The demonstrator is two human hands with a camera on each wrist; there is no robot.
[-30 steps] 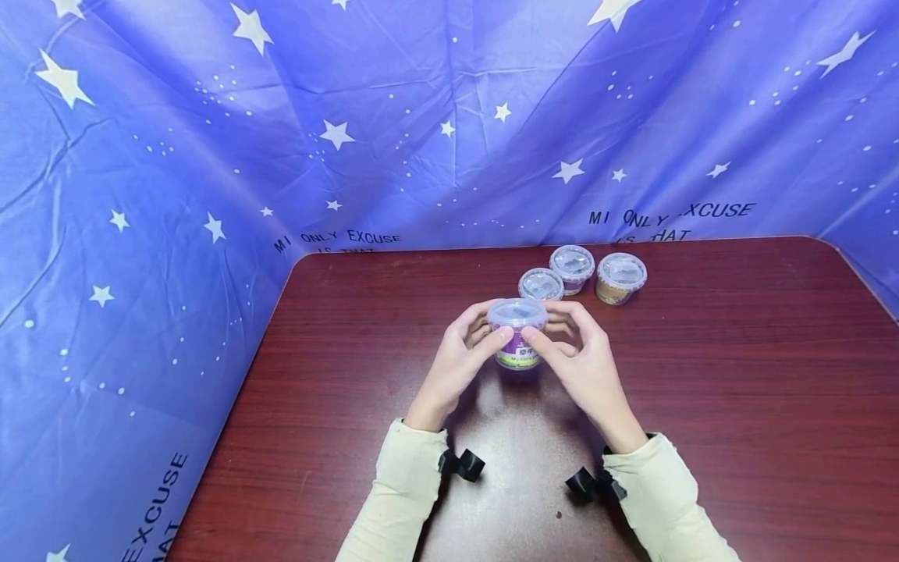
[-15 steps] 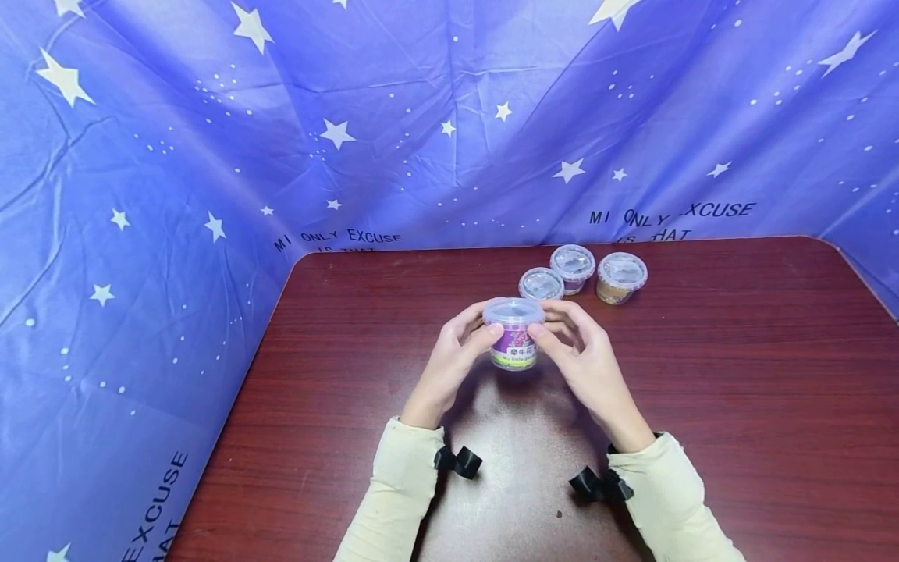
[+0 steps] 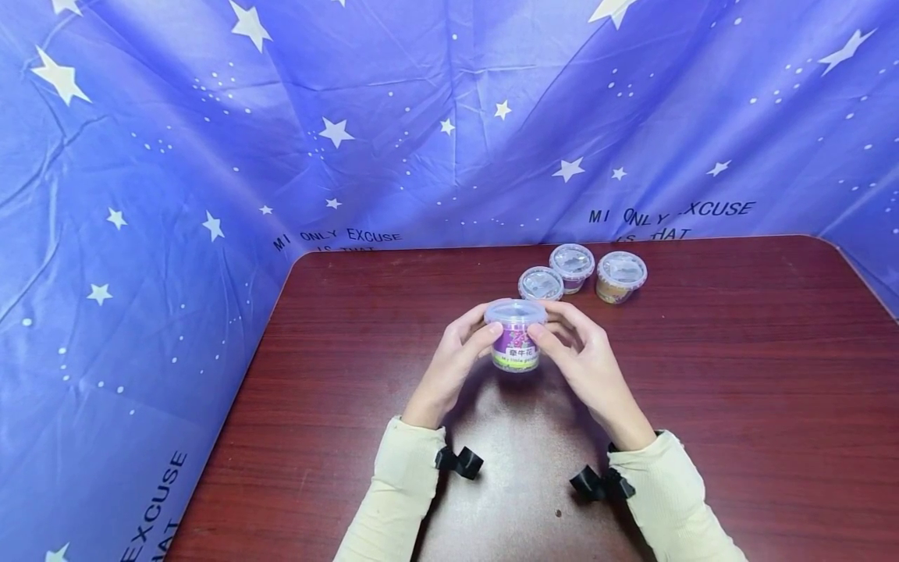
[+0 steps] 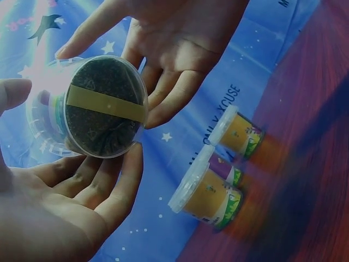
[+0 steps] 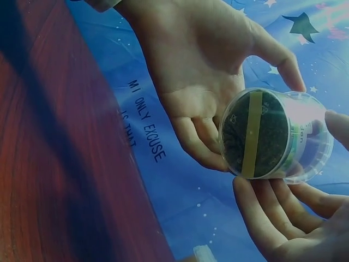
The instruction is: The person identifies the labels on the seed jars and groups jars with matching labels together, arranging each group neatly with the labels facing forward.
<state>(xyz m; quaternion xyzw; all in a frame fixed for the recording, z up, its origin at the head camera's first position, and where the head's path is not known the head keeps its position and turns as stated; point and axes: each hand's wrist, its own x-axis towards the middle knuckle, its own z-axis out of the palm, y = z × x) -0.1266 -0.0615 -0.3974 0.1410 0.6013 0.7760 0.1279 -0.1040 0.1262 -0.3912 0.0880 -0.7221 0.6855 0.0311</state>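
Observation:
Both hands hold one clear plastic tub (image 3: 516,339) upright over the table, in the middle of the head view. It has a translucent lid and a purple and green label with a flower picture. The left hand (image 3: 453,363) grips its left side, thumb on the front. On the opposite side the right hand (image 3: 586,359) grips it the same way. Fingers behind the tub are partly hidden in the head view. From below, the left wrist view shows the tub's base (image 4: 106,128), with dark, soil-like contents and a yellow strip across it.
Beyond the hands stand three similar lidded tubs: one nearest (image 3: 541,282), one behind it (image 3: 572,269) and one to the right (image 3: 621,279). The dark red wooden table (image 3: 744,390) meets a blue star-printed cloth (image 3: 449,156) at the back and left.
The tub has turned in the hands, so more of its flower label faces the camera. Both thumbs have moved apart toward its sides. The other tubs have stayed put.

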